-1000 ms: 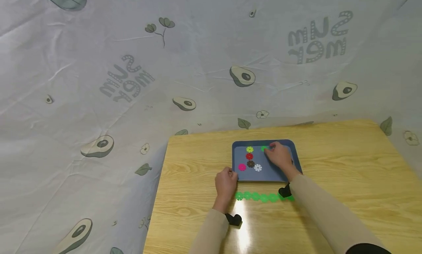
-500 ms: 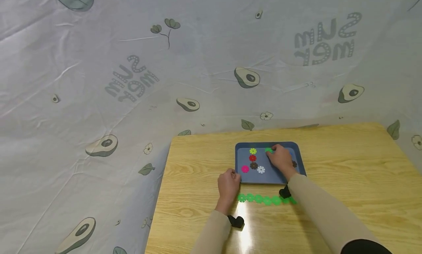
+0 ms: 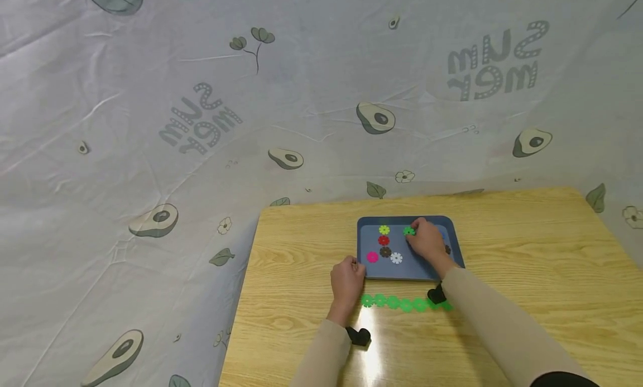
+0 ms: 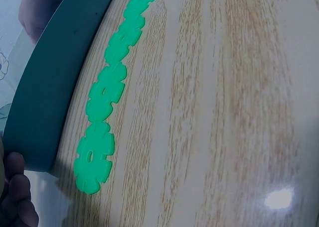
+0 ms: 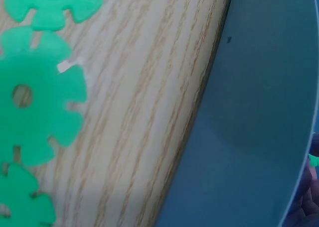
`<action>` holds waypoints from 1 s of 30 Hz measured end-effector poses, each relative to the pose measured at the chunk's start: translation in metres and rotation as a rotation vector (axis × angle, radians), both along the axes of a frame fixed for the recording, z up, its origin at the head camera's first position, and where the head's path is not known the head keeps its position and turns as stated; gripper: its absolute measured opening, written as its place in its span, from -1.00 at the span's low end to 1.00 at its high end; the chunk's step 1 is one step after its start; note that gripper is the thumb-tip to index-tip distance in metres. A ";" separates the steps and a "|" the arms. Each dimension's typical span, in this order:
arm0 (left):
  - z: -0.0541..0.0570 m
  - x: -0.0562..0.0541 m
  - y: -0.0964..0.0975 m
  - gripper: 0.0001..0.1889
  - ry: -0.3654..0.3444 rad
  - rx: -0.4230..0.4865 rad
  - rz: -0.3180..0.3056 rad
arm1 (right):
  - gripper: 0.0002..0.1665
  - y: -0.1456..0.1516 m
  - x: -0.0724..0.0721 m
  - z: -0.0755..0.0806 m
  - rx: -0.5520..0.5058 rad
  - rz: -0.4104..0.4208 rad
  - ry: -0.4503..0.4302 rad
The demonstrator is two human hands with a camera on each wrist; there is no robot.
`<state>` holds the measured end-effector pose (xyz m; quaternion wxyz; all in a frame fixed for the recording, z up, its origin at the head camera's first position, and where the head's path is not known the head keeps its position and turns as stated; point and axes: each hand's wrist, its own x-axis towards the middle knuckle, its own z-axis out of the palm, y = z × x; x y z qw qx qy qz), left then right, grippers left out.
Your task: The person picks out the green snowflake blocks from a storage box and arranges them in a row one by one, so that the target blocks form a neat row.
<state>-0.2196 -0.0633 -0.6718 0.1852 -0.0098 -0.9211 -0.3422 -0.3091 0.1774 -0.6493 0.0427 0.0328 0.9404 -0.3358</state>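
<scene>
A blue-grey tray lies on the table, holding several flower-shaped plastic discs. My left hand grips its near left corner; curled fingers show at the tray's end in the left wrist view. Over the tray's far part, my right hand pinches a green flower disc. The right wrist view gives only a sliver of that green disc behind the tray wall. Along the tray's near side runs a chain of joined green discs, its right end partly covered by the right wrist strap.
Inside the tray are a yellow disc, a red disc, a brown disc, a pink disc and a white disc. Another dark disc sits beside the right wrist. A patterned cloth hangs behind the wooden table.
The right hand has shifted slightly and more of the green disc at its fingertips shows now. The left hand keeps its place at the tray corner. The head view has shifted a little.
</scene>
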 end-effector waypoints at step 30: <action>-0.002 0.000 0.000 -0.93 0.030 -0.007 -0.007 | -0.61 0.095 0.096 0.075 -0.151 0.060 0.166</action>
